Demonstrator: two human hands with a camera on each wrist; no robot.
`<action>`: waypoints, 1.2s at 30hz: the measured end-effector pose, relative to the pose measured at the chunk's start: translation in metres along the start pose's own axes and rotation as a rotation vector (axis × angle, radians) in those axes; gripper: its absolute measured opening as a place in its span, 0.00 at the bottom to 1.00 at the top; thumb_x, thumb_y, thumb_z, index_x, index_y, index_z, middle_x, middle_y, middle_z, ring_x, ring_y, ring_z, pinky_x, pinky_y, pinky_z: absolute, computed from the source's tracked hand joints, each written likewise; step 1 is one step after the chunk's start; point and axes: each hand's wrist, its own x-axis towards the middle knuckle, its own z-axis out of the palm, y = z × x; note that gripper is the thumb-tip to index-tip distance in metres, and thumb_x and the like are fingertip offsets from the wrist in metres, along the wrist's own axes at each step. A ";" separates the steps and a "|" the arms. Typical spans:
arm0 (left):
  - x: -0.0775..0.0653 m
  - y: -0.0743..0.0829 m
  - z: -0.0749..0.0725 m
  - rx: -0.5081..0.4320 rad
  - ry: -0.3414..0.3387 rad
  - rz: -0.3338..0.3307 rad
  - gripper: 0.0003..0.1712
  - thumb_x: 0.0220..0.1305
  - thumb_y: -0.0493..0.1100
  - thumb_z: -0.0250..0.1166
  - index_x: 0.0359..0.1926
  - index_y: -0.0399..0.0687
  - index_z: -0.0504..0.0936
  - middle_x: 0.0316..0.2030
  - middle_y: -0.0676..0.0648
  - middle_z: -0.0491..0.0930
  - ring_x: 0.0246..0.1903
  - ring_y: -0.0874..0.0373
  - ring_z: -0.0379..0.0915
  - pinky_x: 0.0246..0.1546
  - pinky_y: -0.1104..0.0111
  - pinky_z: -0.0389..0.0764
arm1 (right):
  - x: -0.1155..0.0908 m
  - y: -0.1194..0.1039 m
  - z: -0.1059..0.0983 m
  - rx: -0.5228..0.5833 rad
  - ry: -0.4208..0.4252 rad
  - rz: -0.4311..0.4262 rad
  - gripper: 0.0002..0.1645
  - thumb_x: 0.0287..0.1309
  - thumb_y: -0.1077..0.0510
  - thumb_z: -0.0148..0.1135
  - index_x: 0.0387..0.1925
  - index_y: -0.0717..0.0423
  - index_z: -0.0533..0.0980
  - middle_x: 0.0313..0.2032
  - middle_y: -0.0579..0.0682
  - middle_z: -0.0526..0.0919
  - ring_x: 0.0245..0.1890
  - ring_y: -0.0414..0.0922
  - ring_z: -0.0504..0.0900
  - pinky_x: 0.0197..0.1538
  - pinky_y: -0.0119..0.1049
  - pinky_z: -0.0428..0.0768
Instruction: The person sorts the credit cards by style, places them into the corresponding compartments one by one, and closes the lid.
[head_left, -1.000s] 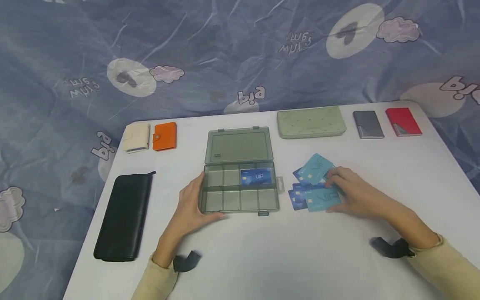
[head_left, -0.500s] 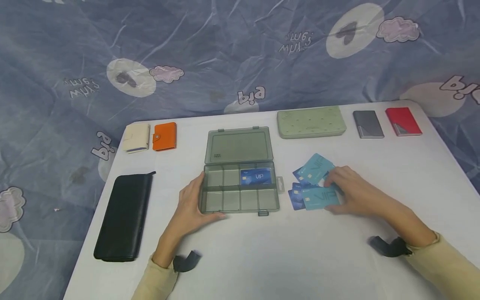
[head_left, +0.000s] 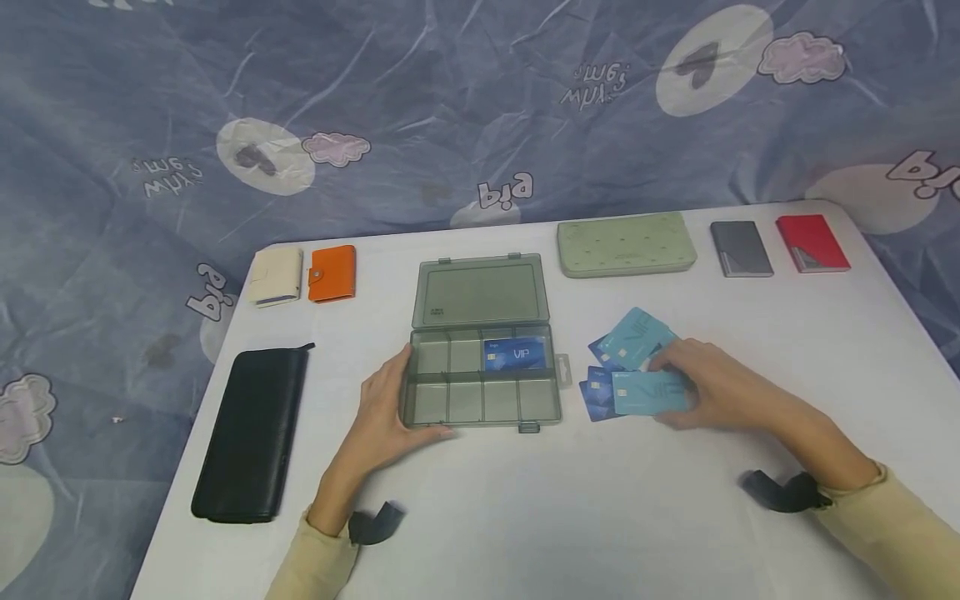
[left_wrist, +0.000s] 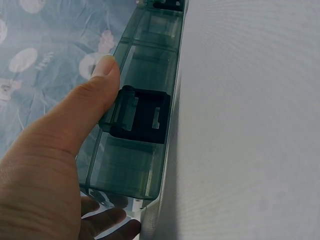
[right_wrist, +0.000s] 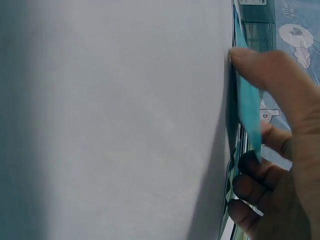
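Observation:
My left hand (head_left: 375,414) holds the front left corner of a clear grey-green compartment box (head_left: 428,402), whose lid (head_left: 481,292) lies folded back. In the left wrist view, the thumb (left_wrist: 95,95) rests near the box's dark latch (left_wrist: 145,116). A dark blue VIP card (head_left: 515,353) lies in a back right compartment. To the right of the box, my right hand (head_left: 708,385) pinches a light blue card (head_left: 648,393) by its right end. This card, seen tilted in the right wrist view, overlaps several dark blue cards (head_left: 599,403). Another light blue card (head_left: 634,336) lies behind it.
A black zip wallet (head_left: 251,433) lies at the left. Cream (head_left: 274,275) and orange (head_left: 332,273) card holders are at the back left. A green case (head_left: 627,245), a grey card holder (head_left: 741,248) and a red one (head_left: 812,243) line the back right.
The pinched light blue card has shifted slightly up and turned straighter over the dark blue cards. My left hand and the box have stayed in place.

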 end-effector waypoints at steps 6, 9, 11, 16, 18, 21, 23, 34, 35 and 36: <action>0.000 -0.001 0.001 0.001 0.003 0.007 0.72 0.31 0.71 0.73 0.72 0.47 0.47 0.68 0.46 0.56 0.66 0.50 0.51 0.61 0.49 0.50 | 0.000 0.001 -0.001 0.016 -0.006 -0.027 0.37 0.28 0.46 0.79 0.44 0.45 0.72 0.40 0.38 0.75 0.40 0.37 0.71 0.40 0.35 0.76; 0.000 -0.001 0.001 0.001 0.004 0.005 0.72 0.31 0.71 0.73 0.72 0.47 0.47 0.68 0.46 0.56 0.66 0.50 0.51 0.61 0.48 0.50 | 0.001 0.000 -0.001 0.035 -0.018 -0.002 0.36 0.28 0.49 0.80 0.42 0.45 0.69 0.37 0.38 0.74 0.36 0.36 0.70 0.37 0.32 0.76; 0.000 -0.001 0.001 0.002 0.004 0.009 0.72 0.31 0.71 0.73 0.72 0.47 0.46 0.68 0.45 0.56 0.65 0.49 0.52 0.60 0.47 0.50 | 0.001 -0.001 -0.002 0.048 -0.031 0.009 0.37 0.29 0.50 0.79 0.45 0.47 0.70 0.38 0.39 0.75 0.37 0.37 0.71 0.39 0.33 0.77; 0.000 -0.002 0.001 0.005 0.001 0.011 0.72 0.32 0.71 0.73 0.72 0.47 0.46 0.68 0.45 0.56 0.65 0.48 0.52 0.60 0.47 0.50 | 0.002 -0.003 -0.003 0.060 -0.067 -0.007 0.42 0.36 0.50 0.76 0.56 0.46 0.68 0.50 0.43 0.76 0.49 0.42 0.74 0.47 0.43 0.79; 0.000 -0.002 0.001 0.004 0.002 0.008 0.72 0.31 0.71 0.73 0.72 0.47 0.46 0.69 0.46 0.56 0.65 0.49 0.52 0.60 0.48 0.50 | 0.002 -0.002 -0.003 0.076 -0.070 -0.017 0.43 0.36 0.51 0.76 0.57 0.44 0.68 0.51 0.43 0.75 0.50 0.44 0.74 0.46 0.44 0.79; 0.000 -0.002 0.001 0.005 0.001 0.001 0.72 0.31 0.70 0.73 0.72 0.48 0.46 0.69 0.46 0.56 0.66 0.50 0.51 0.61 0.49 0.50 | 0.002 0.000 -0.002 0.091 -0.075 0.004 0.42 0.35 0.51 0.77 0.56 0.41 0.68 0.50 0.43 0.75 0.48 0.43 0.74 0.44 0.43 0.78; 0.000 -0.001 0.001 0.005 0.000 -0.002 0.72 0.32 0.70 0.73 0.72 0.48 0.46 0.69 0.46 0.56 0.66 0.50 0.51 0.61 0.49 0.50 | 0.002 0.001 -0.003 0.100 -0.068 0.022 0.42 0.35 0.51 0.77 0.56 0.42 0.69 0.52 0.45 0.75 0.49 0.46 0.74 0.46 0.46 0.78; -0.001 0.000 0.001 -0.003 0.001 0.010 0.72 0.32 0.70 0.74 0.72 0.47 0.46 0.69 0.45 0.55 0.66 0.47 0.50 0.61 0.47 0.49 | 0.043 -0.062 -0.019 0.116 0.167 -0.163 0.36 0.35 0.43 0.76 0.50 0.43 0.74 0.45 0.37 0.75 0.46 0.37 0.71 0.47 0.39 0.70; -0.001 0.000 0.001 -0.003 0.001 0.011 0.72 0.32 0.70 0.74 0.72 0.47 0.46 0.69 0.45 0.55 0.66 0.47 0.50 0.61 0.47 0.49 | 0.050 -0.070 -0.017 0.123 0.175 -0.182 0.36 0.35 0.42 0.75 0.50 0.42 0.74 0.45 0.36 0.75 0.45 0.36 0.70 0.46 0.37 0.70; -0.001 0.000 0.001 -0.005 0.001 0.012 0.72 0.32 0.69 0.74 0.72 0.47 0.46 0.69 0.45 0.55 0.66 0.47 0.50 0.61 0.47 0.49 | 0.056 -0.079 -0.016 0.131 0.179 -0.200 0.35 0.36 0.40 0.74 0.50 0.42 0.74 0.45 0.35 0.75 0.45 0.36 0.70 0.46 0.37 0.70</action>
